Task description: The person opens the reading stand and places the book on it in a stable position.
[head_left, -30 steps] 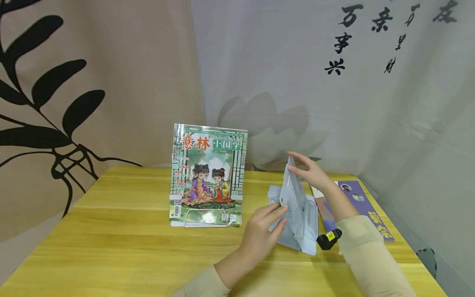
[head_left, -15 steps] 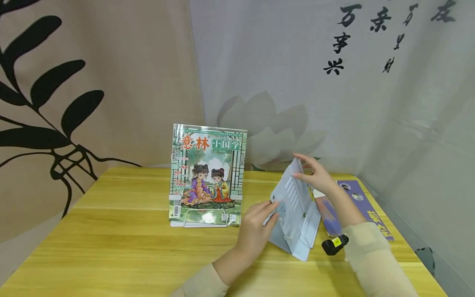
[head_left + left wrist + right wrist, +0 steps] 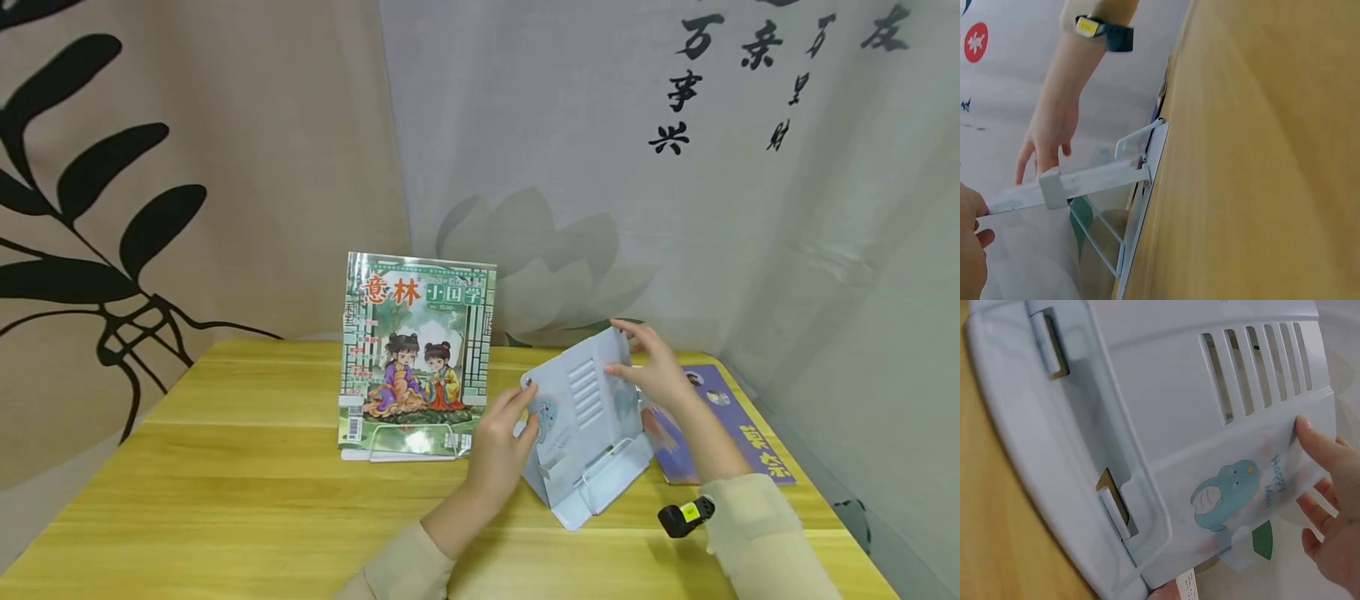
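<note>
A pale blue-white book stand [image 3: 558,429] stands on the wooden table, its slotted panel leaning back over a flat base. My left hand [image 3: 495,446] pinches the panel's left edge, thumb in front. At the upper right edge, my right hand [image 3: 660,375] holds the panel between thumb and fingers. The right wrist view brings out a blue cartoon penguin [image 3: 1225,494] with "Happy Mini" lettering near my right thumb. Seen side-on in the left wrist view, the panel [image 3: 1097,181] tilts above the base, with a thin wire support [image 3: 1094,240] behind it.
A green illustrated magazine [image 3: 420,350] stands upright on another stand, left of the hands. Behind my right forearm lies a purple book [image 3: 742,433] flat on the table [image 3: 262,500]. A printed curtain [image 3: 300,167] hangs along the table's back edge.
The book stand has turned from nearly edge-on until its slotted front faces the head camera. My left hand moved slightly left and up; my right hand moved right, still on the panel.
</note>
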Demonstrator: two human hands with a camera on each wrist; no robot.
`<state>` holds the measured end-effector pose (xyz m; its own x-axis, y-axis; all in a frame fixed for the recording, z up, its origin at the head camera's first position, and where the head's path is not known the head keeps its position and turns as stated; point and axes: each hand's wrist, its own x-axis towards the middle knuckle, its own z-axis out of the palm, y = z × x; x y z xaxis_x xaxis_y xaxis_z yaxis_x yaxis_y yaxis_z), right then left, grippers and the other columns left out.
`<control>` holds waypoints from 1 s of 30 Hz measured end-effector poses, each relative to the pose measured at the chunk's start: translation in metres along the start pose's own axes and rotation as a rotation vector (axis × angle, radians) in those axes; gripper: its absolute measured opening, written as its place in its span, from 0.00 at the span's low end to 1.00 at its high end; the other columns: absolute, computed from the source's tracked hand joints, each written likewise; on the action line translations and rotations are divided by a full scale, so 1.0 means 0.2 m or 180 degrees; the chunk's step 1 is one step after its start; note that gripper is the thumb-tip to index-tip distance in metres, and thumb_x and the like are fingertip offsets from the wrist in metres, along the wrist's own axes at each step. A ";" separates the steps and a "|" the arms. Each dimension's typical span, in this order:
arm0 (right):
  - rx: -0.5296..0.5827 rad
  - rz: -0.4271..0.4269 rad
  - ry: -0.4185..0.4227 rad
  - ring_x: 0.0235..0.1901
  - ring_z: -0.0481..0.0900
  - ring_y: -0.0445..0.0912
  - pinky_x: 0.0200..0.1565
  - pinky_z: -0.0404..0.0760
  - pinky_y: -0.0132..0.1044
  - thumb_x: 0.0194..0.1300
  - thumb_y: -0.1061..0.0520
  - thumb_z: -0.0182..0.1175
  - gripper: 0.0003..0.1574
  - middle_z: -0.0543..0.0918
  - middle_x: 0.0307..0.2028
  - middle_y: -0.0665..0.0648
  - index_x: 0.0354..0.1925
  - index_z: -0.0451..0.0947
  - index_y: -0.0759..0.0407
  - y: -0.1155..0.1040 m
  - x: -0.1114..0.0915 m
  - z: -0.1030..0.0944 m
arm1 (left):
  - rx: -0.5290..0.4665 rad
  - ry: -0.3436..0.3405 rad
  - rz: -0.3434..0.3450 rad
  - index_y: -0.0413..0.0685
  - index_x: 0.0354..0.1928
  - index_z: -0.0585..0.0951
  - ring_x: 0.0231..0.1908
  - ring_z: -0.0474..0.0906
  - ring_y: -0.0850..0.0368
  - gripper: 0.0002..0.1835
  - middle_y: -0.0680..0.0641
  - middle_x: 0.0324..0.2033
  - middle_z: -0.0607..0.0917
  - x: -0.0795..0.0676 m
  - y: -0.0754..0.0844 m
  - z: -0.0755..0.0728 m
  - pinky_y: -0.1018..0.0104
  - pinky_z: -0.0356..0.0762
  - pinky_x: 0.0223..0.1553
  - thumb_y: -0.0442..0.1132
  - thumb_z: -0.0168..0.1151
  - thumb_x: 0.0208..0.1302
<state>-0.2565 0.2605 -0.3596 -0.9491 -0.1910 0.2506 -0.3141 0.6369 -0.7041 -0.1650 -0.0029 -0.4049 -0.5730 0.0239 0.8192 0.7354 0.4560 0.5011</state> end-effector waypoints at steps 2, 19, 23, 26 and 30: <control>-0.0049 -0.0001 0.0082 0.52 0.69 0.59 0.41 0.77 0.51 0.55 0.53 0.72 0.47 0.68 0.56 0.59 0.70 0.63 0.46 0.00 -0.02 0.00 | 0.0019 -0.0019 -0.0053 0.35 0.53 0.80 0.42 0.80 0.51 0.25 0.43 0.42 0.82 0.01 -0.01 0.00 0.74 0.75 0.46 0.23 0.71 0.49; -0.0310 -0.0059 0.0866 0.37 0.68 0.48 0.30 0.70 0.40 0.48 0.58 0.76 0.47 0.70 0.43 0.58 0.65 0.69 0.53 -0.01 -0.15 0.05 | 0.0152 -0.0624 -0.0466 0.45 0.67 0.69 0.33 0.77 0.58 0.39 0.47 0.44 0.77 0.09 -0.12 0.00 0.74 0.77 0.35 0.30 0.73 0.51; -0.0250 0.0028 0.0951 0.37 0.66 0.48 0.31 0.67 0.41 0.48 0.58 0.75 0.47 0.68 0.41 0.59 0.65 0.68 0.52 -0.02 -0.16 0.07 | 0.0227 -0.0745 -0.0601 0.48 0.69 0.67 0.31 0.75 0.58 0.40 0.48 0.41 0.77 0.12 -0.15 0.00 0.74 0.76 0.31 0.31 0.72 0.53; -0.0210 0.0118 0.0996 0.37 0.66 0.49 0.32 0.67 0.41 0.49 0.58 0.75 0.47 0.69 0.42 0.60 0.66 0.67 0.52 -0.03 -0.16 0.08 | 0.0304 -0.0828 -0.0659 0.51 0.70 0.66 0.29 0.73 0.58 0.40 0.48 0.36 0.78 0.15 -0.17 0.00 0.72 0.75 0.29 0.32 0.71 0.54; -0.0146 0.0220 0.1032 0.38 0.68 0.50 0.33 0.68 0.40 0.50 0.58 0.74 0.46 0.72 0.47 0.61 0.66 0.66 0.51 -0.03 -0.15 0.09 | 0.0411 -0.0927 -0.0724 0.56 0.71 0.64 0.34 0.78 0.55 0.42 0.46 0.38 0.81 0.18 -0.20 0.00 0.68 0.78 0.34 0.33 0.71 0.55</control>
<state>-0.2277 0.2484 -0.3755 -0.9084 0.0968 0.4068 -0.2407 0.6745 -0.6980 -0.2152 -0.0201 -0.3946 -0.8085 0.1525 0.5684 0.5369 0.5865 0.6064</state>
